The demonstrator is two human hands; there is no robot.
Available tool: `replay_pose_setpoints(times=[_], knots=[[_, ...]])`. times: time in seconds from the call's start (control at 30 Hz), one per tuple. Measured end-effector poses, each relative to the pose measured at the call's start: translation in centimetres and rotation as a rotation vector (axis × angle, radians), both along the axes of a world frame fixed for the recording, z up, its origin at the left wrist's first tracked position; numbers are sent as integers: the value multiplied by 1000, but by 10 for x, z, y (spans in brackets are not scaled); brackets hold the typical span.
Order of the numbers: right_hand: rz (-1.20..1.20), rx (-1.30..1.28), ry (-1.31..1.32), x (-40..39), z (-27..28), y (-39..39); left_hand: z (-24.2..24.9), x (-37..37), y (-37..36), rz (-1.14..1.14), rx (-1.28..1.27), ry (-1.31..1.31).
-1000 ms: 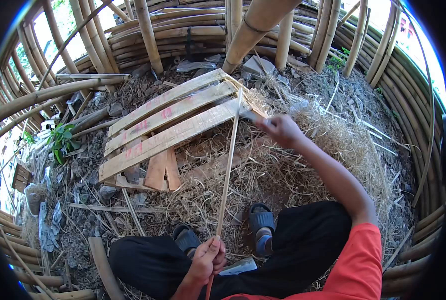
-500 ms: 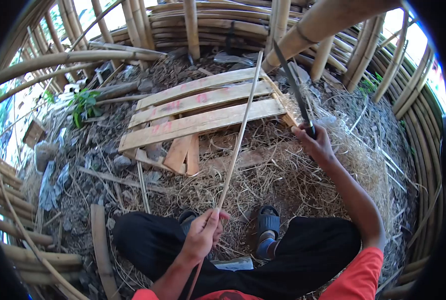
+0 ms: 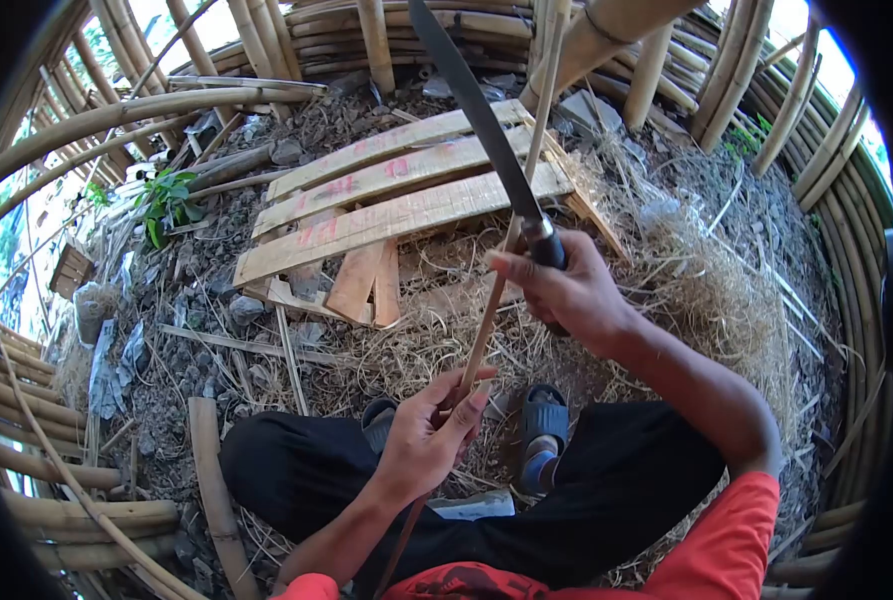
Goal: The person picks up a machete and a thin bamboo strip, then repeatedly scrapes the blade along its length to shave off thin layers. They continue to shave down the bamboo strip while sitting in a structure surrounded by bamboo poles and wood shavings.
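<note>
A long, thin bamboo strip (image 3: 482,335) slants up from my lap past the wooden slats. Low in the middle, my left hand (image 3: 434,430) is closed around its lower part. My right hand (image 3: 569,290) grips the dark handle of a large knife (image 3: 481,120), whose blade points up and to the left. The knife's handle end and my right thumb are at the strip, with the blade crossing in front of the slats. Whether the cutting edge touches the strip I cannot tell.
A slatted wooden panel (image 3: 396,210) lies ahead on the ground. Thin shavings (image 3: 706,300) cover the soil around my sandalled feet. Bamboo poles (image 3: 639,85) stand behind, and a thick one leans in at the top. A flat bamboo piece (image 3: 216,490) lies at left.
My right hand has brought the knife leftward to the strip, and the blade now tilts left. My left hand has risen slightly, and the strip's top has swung right.
</note>
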State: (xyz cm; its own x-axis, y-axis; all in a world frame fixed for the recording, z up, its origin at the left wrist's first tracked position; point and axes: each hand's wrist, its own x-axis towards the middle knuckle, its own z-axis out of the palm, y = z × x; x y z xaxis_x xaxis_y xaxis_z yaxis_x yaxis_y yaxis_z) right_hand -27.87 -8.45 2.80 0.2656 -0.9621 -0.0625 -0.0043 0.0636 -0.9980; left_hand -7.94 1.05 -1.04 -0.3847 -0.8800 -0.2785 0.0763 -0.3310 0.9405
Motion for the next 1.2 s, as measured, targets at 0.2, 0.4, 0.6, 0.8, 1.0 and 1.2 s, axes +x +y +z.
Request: replay_pose_setpoints(times=[0.2,0.4,0.6,0.8,1.0,1.2], knots=[[-171,19,-29,-22,-8,-14,-24,17,13,-246,231,153],[-132,10,140,-30,-20,-13,-33,17,16,-47,318,190],[284,-495,752,-16,-28,4,-23,27,3,122,290,241],[412,-673,1002,2,-23,17,-15,29,-3,286,350,335],[485,-627,1056,12,-17,22,-29,35,5,268,289,321],[324,-544,1128,5,-35,2,-15,23,6,350,324,298]])
